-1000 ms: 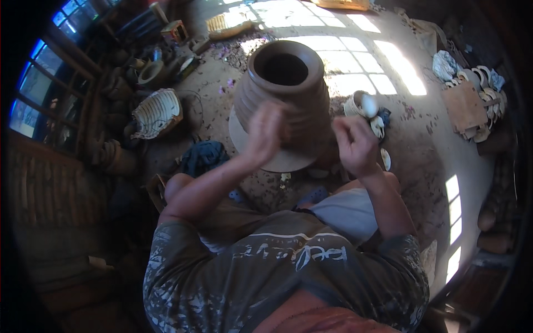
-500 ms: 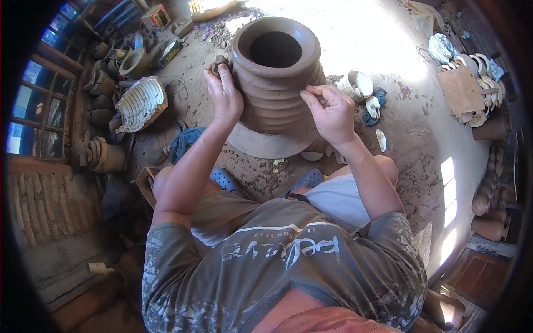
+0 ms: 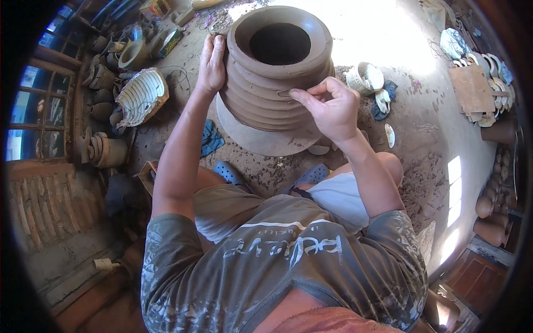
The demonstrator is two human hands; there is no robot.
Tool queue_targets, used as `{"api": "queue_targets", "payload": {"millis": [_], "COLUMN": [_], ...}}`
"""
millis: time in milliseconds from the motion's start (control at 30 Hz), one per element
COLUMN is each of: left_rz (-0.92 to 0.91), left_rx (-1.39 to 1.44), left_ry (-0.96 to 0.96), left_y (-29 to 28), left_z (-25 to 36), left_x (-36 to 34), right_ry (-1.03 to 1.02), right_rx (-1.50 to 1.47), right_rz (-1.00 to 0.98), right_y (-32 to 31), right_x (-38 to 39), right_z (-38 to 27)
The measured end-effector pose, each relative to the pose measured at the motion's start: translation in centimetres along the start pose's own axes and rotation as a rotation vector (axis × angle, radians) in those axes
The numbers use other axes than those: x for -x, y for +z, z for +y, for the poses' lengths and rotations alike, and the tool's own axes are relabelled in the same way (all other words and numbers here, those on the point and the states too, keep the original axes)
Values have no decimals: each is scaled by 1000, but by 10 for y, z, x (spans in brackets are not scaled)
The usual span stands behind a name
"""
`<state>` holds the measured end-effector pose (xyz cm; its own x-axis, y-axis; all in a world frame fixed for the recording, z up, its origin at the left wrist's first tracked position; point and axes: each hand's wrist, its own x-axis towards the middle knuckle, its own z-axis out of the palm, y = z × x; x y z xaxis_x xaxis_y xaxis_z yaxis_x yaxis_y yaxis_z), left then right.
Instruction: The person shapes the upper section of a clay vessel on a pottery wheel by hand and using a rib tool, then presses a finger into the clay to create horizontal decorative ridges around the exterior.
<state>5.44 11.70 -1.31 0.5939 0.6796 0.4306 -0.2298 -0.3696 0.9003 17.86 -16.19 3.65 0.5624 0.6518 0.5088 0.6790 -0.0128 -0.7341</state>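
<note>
A large grey-brown clay pot (image 3: 272, 108), ridged round its body and with a wide smooth rim, stands upright on a round flat board (image 3: 244, 135). Against the pot's left side lies my left hand (image 3: 211, 66), its visible fingers stretched upward; whether anything sits behind them is hidden. My right hand (image 3: 333, 108) is closed in a pinch at the pot's front right. Between its thumb and forefinger a small thin piece (image 3: 284, 92) sticks out against a ridge; its kind is too small to make out.
Beyond my right hand stands a whitish bucket (image 3: 363, 76), with a dark cloth (image 3: 387, 94) beside it. A ribbed mould piece (image 3: 142, 97) and several pots lie at left. A blue cloth (image 3: 211, 139) is near the board. Stacked clay pieces (image 3: 488, 72) line the right side.
My left hand has slid up and left along the pot; the dark lump at its fingers no longer shows. My right hand's fingertips have shifted left across the ridges, and the thin piece now shows.
</note>
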Motion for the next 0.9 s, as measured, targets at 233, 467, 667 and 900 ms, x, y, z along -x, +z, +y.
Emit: {"api": "queue_targets", "payload": {"millis": [233, 467, 667, 900], "left_rz": [-34, 19, 164, 273], "left_rx": [44, -33, -137, -238], "left_ry": [-33, -43, -52, -150], "left_y": [-4, -1, 4, 30], "left_z": [-1, 2, 1, 38], "left_x": [-8, -2, 14, 51], "right_ry": [252, 299, 370, 255], "right_rx": [-115, -304, -256, -196], "right_rz": [-104, 35, -236, -136], "right_y": [-33, -44, -31, 7], "right_x": [-29, -26, 2, 44], "right_z": [56, 79, 21, 0]}}
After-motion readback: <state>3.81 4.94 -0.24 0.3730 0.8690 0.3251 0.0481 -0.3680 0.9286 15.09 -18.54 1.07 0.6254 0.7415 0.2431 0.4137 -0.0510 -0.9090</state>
